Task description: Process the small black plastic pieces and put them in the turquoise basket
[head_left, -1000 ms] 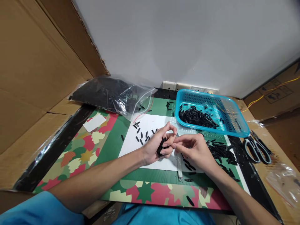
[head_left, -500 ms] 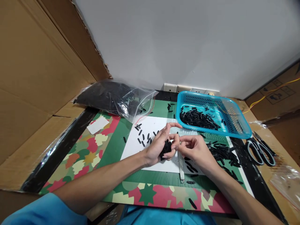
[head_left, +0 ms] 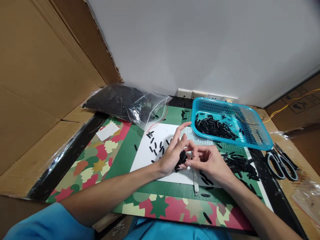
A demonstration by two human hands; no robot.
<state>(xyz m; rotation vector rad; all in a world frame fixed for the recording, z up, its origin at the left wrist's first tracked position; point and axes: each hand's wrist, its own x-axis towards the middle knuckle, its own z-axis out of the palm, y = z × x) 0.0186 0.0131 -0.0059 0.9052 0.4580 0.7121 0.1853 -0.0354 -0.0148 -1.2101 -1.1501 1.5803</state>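
Note:
My left hand (head_left: 172,155) cups a small bunch of short black tube pieces (head_left: 181,157) over a white sheet (head_left: 160,156). Fingertips of my right hand (head_left: 208,160) pinch at that bunch from the right, and the two hands touch. A clear narrow strip (head_left: 195,180) lies on the mat just below my right hand. More black pieces (head_left: 156,146) are scattered on the white sheet to the left, and a loose pile (head_left: 238,163) lies to the right of my right hand.
A blue basket (head_left: 260,138) holding black pieces stands at the back right. A clear bag (head_left: 130,103) full of black pieces lies at the back left. Scissors (head_left: 281,163) rest at the right edge. Cardboard walls (head_left: 45,66) flank the patterned mat (head_left: 92,163).
My hands have drawn closer together and my right fingertips now pinch into the bunch in my left hand. My view has shifted slightly, so everything sits a little further right.

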